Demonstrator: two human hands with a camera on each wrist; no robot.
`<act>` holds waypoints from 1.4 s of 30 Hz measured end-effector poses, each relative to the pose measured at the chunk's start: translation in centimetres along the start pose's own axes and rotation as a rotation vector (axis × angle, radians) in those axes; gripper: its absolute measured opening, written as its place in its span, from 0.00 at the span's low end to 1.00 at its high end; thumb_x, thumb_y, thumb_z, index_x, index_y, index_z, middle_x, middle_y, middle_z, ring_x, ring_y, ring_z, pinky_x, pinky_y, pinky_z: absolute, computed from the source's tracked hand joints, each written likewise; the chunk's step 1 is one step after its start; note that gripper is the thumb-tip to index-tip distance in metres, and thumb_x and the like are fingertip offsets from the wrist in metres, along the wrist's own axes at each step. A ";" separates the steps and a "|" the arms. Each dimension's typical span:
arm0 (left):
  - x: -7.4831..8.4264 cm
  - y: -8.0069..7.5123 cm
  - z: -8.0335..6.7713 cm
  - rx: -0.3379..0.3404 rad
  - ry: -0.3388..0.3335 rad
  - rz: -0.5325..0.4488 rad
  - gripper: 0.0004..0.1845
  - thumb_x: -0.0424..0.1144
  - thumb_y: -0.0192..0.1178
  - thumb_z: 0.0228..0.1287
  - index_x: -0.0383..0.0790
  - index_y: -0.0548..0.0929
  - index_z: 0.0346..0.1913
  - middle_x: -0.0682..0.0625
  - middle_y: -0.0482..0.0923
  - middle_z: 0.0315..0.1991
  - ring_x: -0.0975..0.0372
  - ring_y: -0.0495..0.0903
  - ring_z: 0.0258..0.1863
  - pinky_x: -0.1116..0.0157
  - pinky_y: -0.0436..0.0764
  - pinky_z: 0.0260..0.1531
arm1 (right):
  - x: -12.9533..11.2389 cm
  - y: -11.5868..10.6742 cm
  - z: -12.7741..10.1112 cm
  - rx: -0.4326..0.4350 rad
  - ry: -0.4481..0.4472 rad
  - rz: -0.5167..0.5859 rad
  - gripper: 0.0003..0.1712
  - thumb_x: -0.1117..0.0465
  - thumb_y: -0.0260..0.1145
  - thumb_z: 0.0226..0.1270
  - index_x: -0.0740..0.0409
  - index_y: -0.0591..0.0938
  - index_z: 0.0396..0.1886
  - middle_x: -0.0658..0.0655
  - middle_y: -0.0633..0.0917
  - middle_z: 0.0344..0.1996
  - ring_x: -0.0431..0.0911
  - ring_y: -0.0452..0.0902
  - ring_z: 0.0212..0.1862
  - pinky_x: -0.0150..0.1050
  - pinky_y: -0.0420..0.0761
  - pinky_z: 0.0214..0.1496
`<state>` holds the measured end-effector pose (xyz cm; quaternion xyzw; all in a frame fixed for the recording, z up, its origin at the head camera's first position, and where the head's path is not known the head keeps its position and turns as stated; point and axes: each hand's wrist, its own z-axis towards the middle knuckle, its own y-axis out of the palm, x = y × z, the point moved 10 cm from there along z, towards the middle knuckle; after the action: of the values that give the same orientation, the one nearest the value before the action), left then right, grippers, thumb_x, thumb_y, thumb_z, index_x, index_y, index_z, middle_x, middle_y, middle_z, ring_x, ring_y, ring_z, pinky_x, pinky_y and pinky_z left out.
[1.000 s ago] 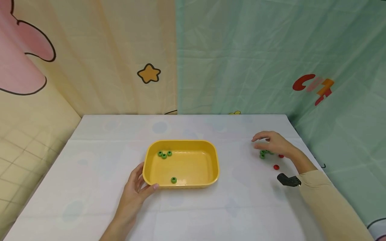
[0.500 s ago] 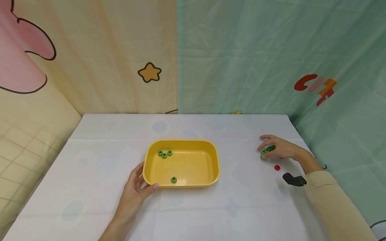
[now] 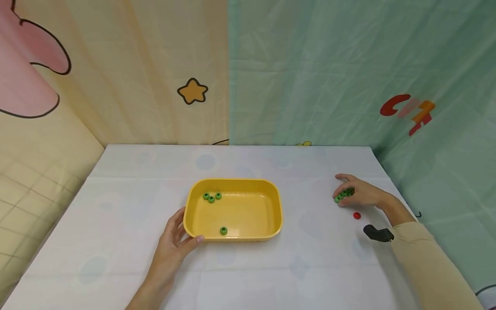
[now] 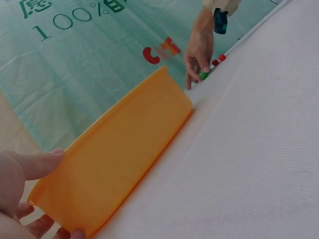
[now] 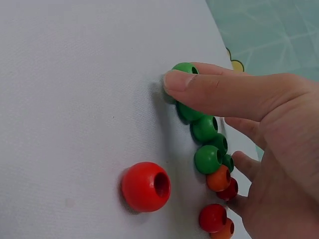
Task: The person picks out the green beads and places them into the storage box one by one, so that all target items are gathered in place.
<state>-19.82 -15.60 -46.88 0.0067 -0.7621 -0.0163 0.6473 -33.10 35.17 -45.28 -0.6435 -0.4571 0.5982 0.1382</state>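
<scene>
- Furthest left on my feed, the left hand [image 3: 169, 247] grips the near-left corner of the yellow tray [image 3: 248, 217], thumb over the rim and fingers along the outside. I see no change there over the last second.
- The yellow tray sits flat on the tabletop [image 3: 306, 258], in the same place as a second ago. Inside are three green beads [image 3: 211, 199] grouped towards the back left and a lone green bead [image 3: 223, 231] by the near wall, all as they were.
- Well apart from the tray, towards the tabletop's right edge, the front green bead [image 5: 184, 68] is where the change is: I now see it pinched between the right hand's thumb and a finger behind it. It looks to be on the cloth, though I cannot be sure.
- Just behind it, a clump of green beads [image 5: 208, 159] runs in under the palm, with an orange bead [image 5: 218, 178] at its end; the wrist view shows more red and orange ones near the heel of the hand.
- The right hand [image 3: 360, 193] was raised with thumb and fingers apart; it has come down and closed. For the work in hand, I judge that the reach is over and a grasp is just made.
- The nearer red bead [image 5: 145, 186] lies loose on the cloth, untouched.
</scene>
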 end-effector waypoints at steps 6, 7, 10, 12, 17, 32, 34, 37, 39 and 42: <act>-0.1 -0.1 0.0 0.005 -0.013 0.007 0.50 0.33 0.74 0.63 0.48 0.55 0.82 0.51 0.52 0.80 0.55 0.57 0.76 0.78 0.74 0.59 | -0.7 -1.2 0.1 0.049 0.007 -0.062 0.12 0.57 0.78 0.63 0.54 0.91 0.45 0.68 0.60 0.76 0.70 0.51 0.74 0.64 0.71 0.60; -0.1 -0.1 0.0 0.006 -0.015 0.009 0.50 0.34 0.74 0.63 0.48 0.55 0.82 0.52 0.52 0.80 0.55 0.57 0.76 0.78 0.74 0.59 | -0.9 -1.4 0.1 0.058 0.002 -0.061 0.12 0.57 0.77 0.64 0.54 0.91 0.45 0.68 0.62 0.75 0.69 0.51 0.74 0.64 0.71 0.60; -0.1 -0.1 0.0 0.007 -0.017 0.012 0.50 0.34 0.74 0.64 0.48 0.54 0.82 0.51 0.52 0.80 0.55 0.56 0.76 0.78 0.74 0.59 | -1.6 -1.9 0.2 0.080 -0.021 -0.049 0.13 0.58 0.76 0.66 0.58 0.90 0.48 0.68 0.67 0.72 0.69 0.53 0.74 0.68 0.67 0.65; -0.1 -0.1 -0.1 0.006 -0.014 0.012 0.50 0.34 0.74 0.64 0.48 0.54 0.82 0.51 0.52 0.80 0.55 0.57 0.76 0.78 0.74 0.59 | -2.0 -2.0 0.3 0.086 -0.028 -0.030 0.15 0.59 0.75 0.67 0.60 0.89 0.50 0.69 0.70 0.69 0.68 0.55 0.74 0.71 0.62 0.70; -0.1 -0.1 -0.1 0.003 -0.007 0.010 0.50 0.34 0.74 0.64 0.48 0.55 0.82 0.51 0.52 0.80 0.55 0.57 0.76 0.78 0.74 0.59 | -2.9 -1.9 0.5 0.081 -0.047 -0.008 0.16 0.59 0.74 0.70 0.62 0.87 0.54 0.68 0.75 0.66 0.65 0.61 0.72 0.69 0.64 0.72; -0.1 -0.1 -0.2 0.000 0.001 -0.001 0.49 0.34 0.74 0.64 0.48 0.55 0.81 0.51 0.53 0.80 0.55 0.58 0.76 0.77 0.75 0.59 | -6.1 -0.7 2.0 0.034 -0.120 -0.007 0.16 0.59 0.70 0.74 0.63 0.86 0.56 0.58 0.86 0.53 0.55 0.79 0.56 0.45 0.83 0.53; -0.1 -0.1 -0.1 -0.002 -0.001 0.001 0.49 0.34 0.74 0.64 0.48 0.55 0.81 0.52 0.52 0.80 0.55 0.58 0.76 0.77 0.75 0.59 | -6.4 -0.5 2.3 0.027 -0.126 -0.012 0.17 0.59 0.71 0.73 0.62 0.87 0.55 0.58 0.86 0.54 0.56 0.80 0.57 0.49 0.82 0.56; -0.2 0.0 0.0 -0.002 -0.005 0.006 0.50 0.35 0.75 0.64 0.49 0.55 0.82 0.52 0.52 0.80 0.55 0.57 0.76 0.78 0.74 0.59 | -6.8 -0.2 2.7 0.007 -0.123 -0.006 0.17 0.59 0.72 0.72 0.62 0.87 0.56 0.58 0.85 0.55 0.57 0.79 0.58 0.52 0.81 0.58; -0.2 0.0 0.0 -0.001 -0.008 0.008 0.50 0.35 0.75 0.64 0.49 0.54 0.82 0.52 0.52 0.80 0.55 0.57 0.76 0.78 0.74 0.59 | -7.0 0.0 3.1 -0.006 -0.108 -0.001 0.17 0.59 0.72 0.72 0.61 0.87 0.56 0.57 0.85 0.55 0.57 0.78 0.59 0.51 0.81 0.57; -0.2 -0.1 0.1 0.001 -0.008 0.009 0.50 0.35 0.75 0.63 0.48 0.55 0.82 0.52 0.52 0.81 0.55 0.57 0.76 0.78 0.74 0.59 | -7.3 0.3 3.7 -0.019 -0.085 -0.004 0.17 0.58 0.73 0.71 0.59 0.87 0.56 0.55 0.85 0.55 0.55 0.78 0.58 0.48 0.82 0.54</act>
<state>-19.84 -15.65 -47.10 0.0036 -0.7647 -0.0128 0.6443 -35.27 28.12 -41.67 -0.6180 -0.4694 0.6203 0.1138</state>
